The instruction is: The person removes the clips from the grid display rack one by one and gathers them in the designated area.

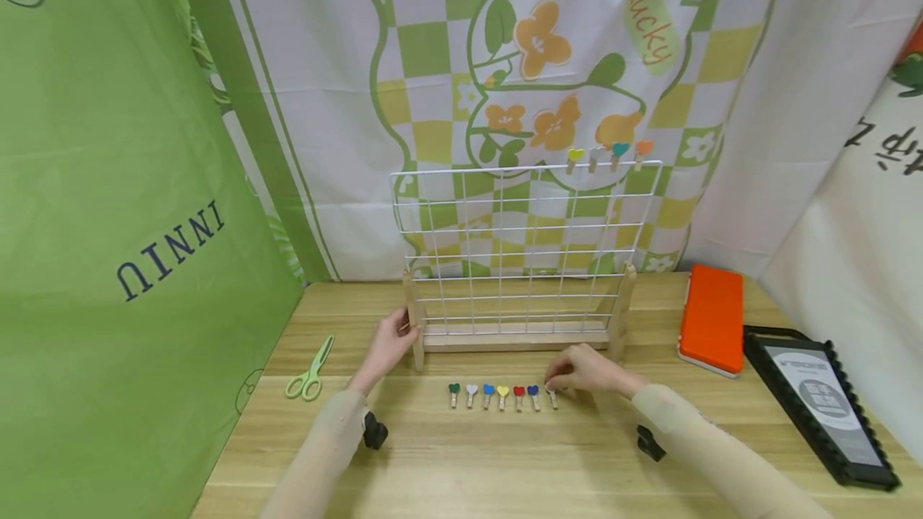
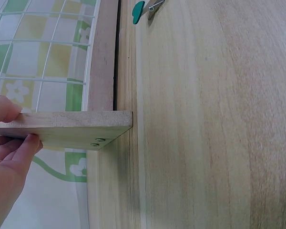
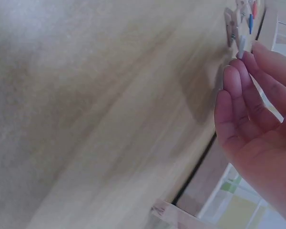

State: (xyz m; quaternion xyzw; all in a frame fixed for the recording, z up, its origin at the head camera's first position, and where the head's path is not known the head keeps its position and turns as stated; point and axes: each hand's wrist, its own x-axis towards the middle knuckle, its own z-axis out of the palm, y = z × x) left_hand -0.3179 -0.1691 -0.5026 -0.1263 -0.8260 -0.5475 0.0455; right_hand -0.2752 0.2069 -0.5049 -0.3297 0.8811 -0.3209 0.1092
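Note:
A white wire grid rack (image 1: 501, 251) with wooden feet stands on the table. My left hand (image 1: 389, 343) grips its left wooden upright (image 2: 62, 124), thumb on one side and fingers on the other. A row of small wooden clothespins with coloured hearts lies in front, among them a dark green-heart one (image 1: 453, 395) and a red-heart one (image 1: 519, 397). At the row's right end my right hand (image 1: 587, 371) pinches a white-heart clothespin (image 3: 241, 45) by its heart, its wooden part on the table. Several more heart clothespins, one yellow (image 1: 574, 156), sit on the grid's top right edge.
Green scissors (image 1: 310, 375) lie at the left. An orange-red case (image 1: 712, 319) lies on the right, beside a black-framed flat item (image 1: 822, 399) with a printed label. Patterned curtains (image 1: 425, 46) hang behind the table (image 1: 461, 463) and at both sides.

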